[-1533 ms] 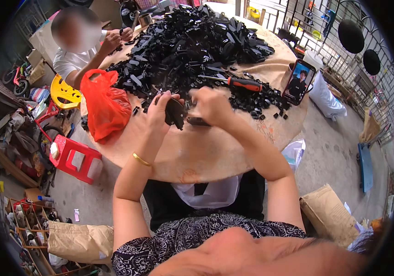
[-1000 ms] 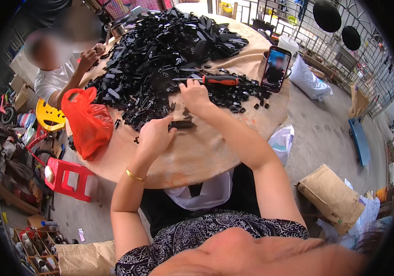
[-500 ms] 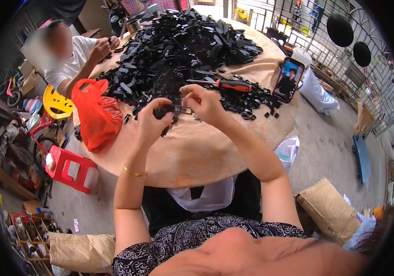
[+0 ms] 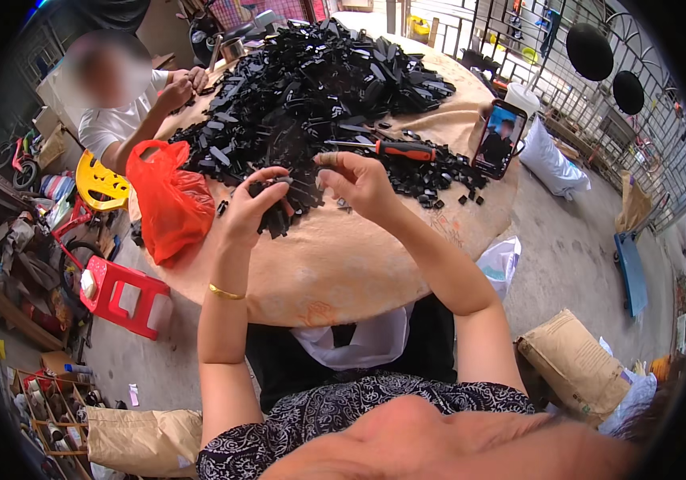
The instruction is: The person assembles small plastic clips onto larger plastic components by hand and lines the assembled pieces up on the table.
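Left hand (image 4: pixel 252 198) holds a clutch of black pieces (image 4: pixel 274 222) over the counter (image 4: pixel 343 276); right hand (image 4: pixel 360 184) curls just beside them, whether holding anything I cannot tell. Beyond lie 1 screwdriver (image 4: pixel 407 150) and a black heap (image 4: pixel 319 76).

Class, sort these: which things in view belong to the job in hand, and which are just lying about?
Likely part of the job:
black pieces in the left hand
heap of similar pieces on the table
screwdriver beside the heap

Likely just lying about:
red stool
yellow chair
blue trolley
upright phone
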{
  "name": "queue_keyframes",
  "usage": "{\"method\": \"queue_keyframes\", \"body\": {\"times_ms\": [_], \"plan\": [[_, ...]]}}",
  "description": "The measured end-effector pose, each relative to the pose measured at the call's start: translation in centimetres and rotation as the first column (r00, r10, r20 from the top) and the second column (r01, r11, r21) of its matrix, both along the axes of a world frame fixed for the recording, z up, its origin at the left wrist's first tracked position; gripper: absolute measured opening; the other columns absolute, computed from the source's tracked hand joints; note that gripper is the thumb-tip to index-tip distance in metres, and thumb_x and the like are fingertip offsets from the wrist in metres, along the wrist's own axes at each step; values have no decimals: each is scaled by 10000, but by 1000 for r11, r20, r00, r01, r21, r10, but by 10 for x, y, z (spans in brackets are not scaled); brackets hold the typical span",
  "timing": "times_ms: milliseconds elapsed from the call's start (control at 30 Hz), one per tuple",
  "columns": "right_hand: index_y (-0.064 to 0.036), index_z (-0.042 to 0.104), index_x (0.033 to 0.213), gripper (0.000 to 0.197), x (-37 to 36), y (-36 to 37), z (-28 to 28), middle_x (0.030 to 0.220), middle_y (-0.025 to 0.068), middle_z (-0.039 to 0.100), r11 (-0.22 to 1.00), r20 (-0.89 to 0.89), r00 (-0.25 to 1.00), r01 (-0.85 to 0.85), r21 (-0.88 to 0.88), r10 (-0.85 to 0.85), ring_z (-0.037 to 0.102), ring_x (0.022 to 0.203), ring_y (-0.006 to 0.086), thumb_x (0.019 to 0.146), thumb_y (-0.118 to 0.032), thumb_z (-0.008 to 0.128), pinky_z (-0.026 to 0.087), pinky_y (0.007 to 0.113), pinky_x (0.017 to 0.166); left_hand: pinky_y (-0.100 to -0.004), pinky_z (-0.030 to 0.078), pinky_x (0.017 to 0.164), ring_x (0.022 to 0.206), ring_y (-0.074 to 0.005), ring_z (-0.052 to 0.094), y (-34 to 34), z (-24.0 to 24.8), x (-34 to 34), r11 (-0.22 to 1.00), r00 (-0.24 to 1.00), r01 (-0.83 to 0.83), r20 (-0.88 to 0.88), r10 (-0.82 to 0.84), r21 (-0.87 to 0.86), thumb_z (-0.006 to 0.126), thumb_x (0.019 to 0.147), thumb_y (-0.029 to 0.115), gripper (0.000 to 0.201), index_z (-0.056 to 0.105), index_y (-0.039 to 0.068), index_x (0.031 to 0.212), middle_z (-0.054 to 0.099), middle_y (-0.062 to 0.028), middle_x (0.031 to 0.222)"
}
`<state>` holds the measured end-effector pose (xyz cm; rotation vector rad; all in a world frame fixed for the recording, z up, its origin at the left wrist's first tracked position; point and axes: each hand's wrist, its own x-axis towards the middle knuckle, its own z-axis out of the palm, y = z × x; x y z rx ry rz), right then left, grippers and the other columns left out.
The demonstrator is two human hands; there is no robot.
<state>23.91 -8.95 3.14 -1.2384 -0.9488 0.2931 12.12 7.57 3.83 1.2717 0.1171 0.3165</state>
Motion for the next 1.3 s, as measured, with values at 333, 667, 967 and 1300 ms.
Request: {"method": "queue_keyframes", "body": {"times_ms": [333,667,967,1300], "plan": [[12,618,908,178,-10,4,-4,659,121,560,986,490,857,164,38,-161,552,607,235,763,-89,635,430,297,545,-230,485,523,605,-128,587,-2,-2,4,997,1000,-10,-18,8,-71,637,780,118,351,532,8,1096,607,-59,792],[-2,604,917,176,-15,1,-1,671,130,554,984,642,751,171,41,-157,537,610,294,764,-90,604,424,347,545,-236,508,606,675,-118,598,-15,-14,14,982,998,-50,18,54,-185,608,814,152,275,576,9,1047,617,-53,815],[-9,534,831,137,-16,-4,-3,716,120,533,963,833,545,263,-63,-94,545,661,299,760,-118,577,447,373,571,-231,505,621,693,-105,591,-19,-13,11,986,986,-164,5,165,-11,648,777,91,312,566,-8,1062,615,-46,826],[-24,492,708,109,-17,-6,-1,651,112,509,985,842,540,137,-100,10,529,608,293,754,-93,563,436,382,555,-221,496,583,665,-95,578,-20,-10,11,975,976,-218,-27,217,-43,674,744,86,343,567,-7,1057,596,-33,795]]}}
